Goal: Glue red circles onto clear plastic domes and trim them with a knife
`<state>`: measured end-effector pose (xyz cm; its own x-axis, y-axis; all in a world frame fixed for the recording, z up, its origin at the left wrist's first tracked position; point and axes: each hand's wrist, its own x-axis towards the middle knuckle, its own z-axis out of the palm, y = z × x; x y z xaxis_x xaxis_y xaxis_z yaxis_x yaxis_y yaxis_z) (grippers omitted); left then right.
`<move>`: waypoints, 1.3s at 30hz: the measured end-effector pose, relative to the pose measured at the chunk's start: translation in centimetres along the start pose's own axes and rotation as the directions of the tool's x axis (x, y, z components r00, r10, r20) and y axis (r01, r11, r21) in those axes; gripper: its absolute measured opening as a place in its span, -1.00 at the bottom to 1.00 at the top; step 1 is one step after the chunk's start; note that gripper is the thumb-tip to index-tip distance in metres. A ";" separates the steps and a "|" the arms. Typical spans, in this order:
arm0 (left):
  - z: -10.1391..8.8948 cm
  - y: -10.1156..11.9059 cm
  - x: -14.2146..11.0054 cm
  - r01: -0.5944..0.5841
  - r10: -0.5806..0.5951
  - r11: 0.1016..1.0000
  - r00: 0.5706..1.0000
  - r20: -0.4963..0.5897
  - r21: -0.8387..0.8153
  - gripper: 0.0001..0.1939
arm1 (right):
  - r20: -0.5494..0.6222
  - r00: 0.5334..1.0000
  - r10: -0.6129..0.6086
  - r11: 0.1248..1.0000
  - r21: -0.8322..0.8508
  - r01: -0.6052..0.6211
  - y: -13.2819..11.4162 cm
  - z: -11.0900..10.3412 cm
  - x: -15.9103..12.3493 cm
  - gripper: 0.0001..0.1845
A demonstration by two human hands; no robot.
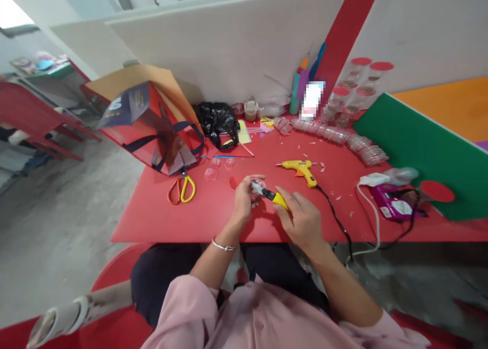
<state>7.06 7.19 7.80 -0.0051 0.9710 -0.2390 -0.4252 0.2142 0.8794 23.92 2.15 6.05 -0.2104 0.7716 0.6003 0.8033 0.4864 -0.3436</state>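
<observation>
My left hand (243, 200) is closed around a small clear plastic piece (261, 178), round and cup-like, partly hidden by my fingers. A yellow and black utility knife (281, 200) is gripped in my right hand (302, 217). Its blade points left and lies against or just over the plastic piece; I cannot tell how deep it reaches. Close by on the left, a red disc (233, 183) and several clear plastic domes (211, 173) rest on the red table (183, 226).
Scissors (182, 189) lie at the left, below a large paper bag (152, 120). A yellow glue gun (301, 170) trails its cord over the front edge. Behind are a black plastic bag (218, 121) and a row of nested clear cups (335, 133); a green panel (419, 158) stands right.
</observation>
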 end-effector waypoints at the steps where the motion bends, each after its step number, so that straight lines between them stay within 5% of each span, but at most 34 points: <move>1: 0.1 0.0 1.0 0.005 -0.004 1.000 1.000 -0.015 0.008 -0.39 | -0.004 1.000 0.008 1.000 0.002 -0.008 0.4 0.4 0.6 -0.54; 5: 0.1 -0.6 5.5 -0.016 0.016 1.000 0.997 -0.069 0.003 -0.20 | 0.011 0.998 0.054 0.999 0.003 -0.054 1.7 2.6 2.9 -0.57; 9: -0.5 -2.0 8.7 -0.023 0.012 0.997 0.991 -0.134 -0.078 -0.21 | 0.050 0.996 0.072 0.997 0.009 -0.073 3.0 4.8 4.7 -0.60; 16: -1.1 -3.7 9.4 0.089 -0.107 0.984 0.988 -0.113 -0.152 -0.24 | -0.057 0.998 0.035 0.998 0.060 -0.032 4.8 6.9 5.2 -0.59; 19: -0.9 -3.6 9.4 0.113 -0.128 0.980 0.988 -0.089 -0.164 -0.24 | -0.109 0.980 0.167 0.973 -0.143 -0.181 6.6 5.9 5.1 -0.55; 22: -0.7 -3.4 9.5 0.097 -0.113 0.982 0.989 -0.095 -0.162 -0.24 | -0.064 0.923 0.380 0.837 -0.400 -0.373 9.0 3.9 4.8 -0.59; 25: -0.7 -3.4 9.6 0.085 -0.103 0.984 0.989 -0.110 -0.159 -0.24 | 0.098 0.805 0.586 0.694 -0.573 -0.435 10.7 2.0 4.2 -0.63; 28: -0.7 -3.4 9.7 0.079 -0.096 0.985 0.990 -0.107 -0.153 -0.26 | 0.178 0.712 0.679 0.648 -0.602 -0.467 11.5 1.2 3.8 -0.70; 34: -0.8 -3.5 9.9 0.071 -0.088 0.989 0.989 -0.123 -0.133 -0.25 | 0.051 0.709 0.703 0.553 -0.666 -0.501 14.4 1.2 4.5 -0.67; 39: -0.8 -3.6 10.1 0.060 -0.076 0.990 0.989 -0.127 -0.125 -0.24 | -0.049 0.721 0.692 0.504 -0.682 -0.530 16.5 -1.0 4.4 -0.61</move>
<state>7.76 16.13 1.92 -0.0876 0.9307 -0.3552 -0.5348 0.2568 0.8050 36.76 13.18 3.74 0.4313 0.8723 0.2303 0.8963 -0.4435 0.0013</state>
